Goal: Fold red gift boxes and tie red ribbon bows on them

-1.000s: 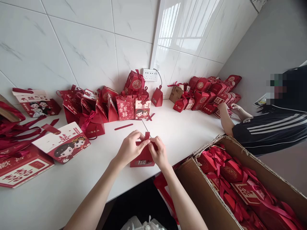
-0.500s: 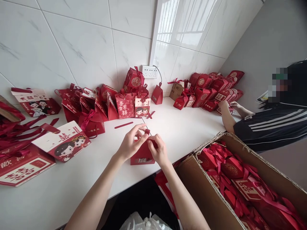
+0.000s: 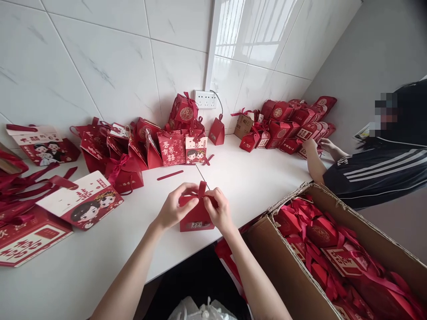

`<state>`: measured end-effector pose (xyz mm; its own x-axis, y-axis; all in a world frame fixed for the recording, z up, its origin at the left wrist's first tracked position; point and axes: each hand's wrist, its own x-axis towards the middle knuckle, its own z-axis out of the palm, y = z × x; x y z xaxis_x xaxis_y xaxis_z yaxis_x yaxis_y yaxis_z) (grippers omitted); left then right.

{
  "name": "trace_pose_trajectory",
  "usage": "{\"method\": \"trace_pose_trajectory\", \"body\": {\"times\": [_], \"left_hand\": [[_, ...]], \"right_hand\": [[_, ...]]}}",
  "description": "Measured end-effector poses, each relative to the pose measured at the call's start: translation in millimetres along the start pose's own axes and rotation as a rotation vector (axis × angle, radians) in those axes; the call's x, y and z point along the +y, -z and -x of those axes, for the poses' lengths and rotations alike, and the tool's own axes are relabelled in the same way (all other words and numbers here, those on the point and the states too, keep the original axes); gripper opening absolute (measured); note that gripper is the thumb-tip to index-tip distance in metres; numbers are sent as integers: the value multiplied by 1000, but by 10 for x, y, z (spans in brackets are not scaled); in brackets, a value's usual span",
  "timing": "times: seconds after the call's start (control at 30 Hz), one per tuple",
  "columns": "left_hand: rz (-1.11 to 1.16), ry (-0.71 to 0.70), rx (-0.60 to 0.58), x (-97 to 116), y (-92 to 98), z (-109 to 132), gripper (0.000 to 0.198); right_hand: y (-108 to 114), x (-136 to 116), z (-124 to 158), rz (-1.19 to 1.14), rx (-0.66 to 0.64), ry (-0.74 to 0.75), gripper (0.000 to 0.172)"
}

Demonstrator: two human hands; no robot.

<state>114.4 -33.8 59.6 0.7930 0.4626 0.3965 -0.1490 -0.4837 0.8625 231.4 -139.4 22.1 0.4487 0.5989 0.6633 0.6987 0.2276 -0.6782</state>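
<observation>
A small red gift box (image 3: 196,221) with a printed label stands upright on the table in front of me. A red ribbon loop (image 3: 202,188) sticks up from its top. My left hand (image 3: 177,205) curls around the upper left of the box, thumb on the near side and fingers behind. Pinched at the top right, close to the loop, is my right hand (image 3: 218,209); its fingertips partly hide what they grip. A flat red strip (image 3: 170,175) lies behind my left hand.
Several red gift boxes line the tiled wall, with a white-and-red box (image 3: 83,200) at left. An open carton (image 3: 263,235) of ribboned boxes stands at right. Beyond it a co-worker's hands (image 3: 313,151) are at a pile of boxes. A power strip (image 3: 205,99) is on the wall.
The ribbon loop now stands taller and clear above the box. My left fingers have come down from the loop to the box's upper left; my right hand stays at the top right.
</observation>
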Motion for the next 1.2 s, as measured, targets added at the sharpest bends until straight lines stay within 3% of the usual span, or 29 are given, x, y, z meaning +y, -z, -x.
{"method": "trace_pose_trajectory", "body": {"times": [0.1, 0.3, 0.43, 0.63, 0.77, 0.93, 1.2], "left_hand": [[-64, 38, 22, -28, 1, 54, 15], [-80, 18, 162, -76, -123, 51, 18], [-88, 11, 192, -104, -150, 43, 19], [-57, 19, 196, -113, -155, 38, 20], [-21, 39, 202, -113, -166, 38, 18], [-48, 36, 229, -119, -180, 41, 16], [-43, 31, 251, -153, -197, 43, 17]], "right_hand": [[5, -10, -1, -4, -1, -4, 12], [-8, -5, 4, 0, -8, -3, 11], [16, -5, 3, -3, -9, 16, 10], [213, -134, -106, 9, -168, -40, 16], [243, -212, -228, -17, -151, -86, 10], [104, -162, -234, -219, -93, -243, 13], [20, -118, -197, -311, -4, -223, 15]]}}
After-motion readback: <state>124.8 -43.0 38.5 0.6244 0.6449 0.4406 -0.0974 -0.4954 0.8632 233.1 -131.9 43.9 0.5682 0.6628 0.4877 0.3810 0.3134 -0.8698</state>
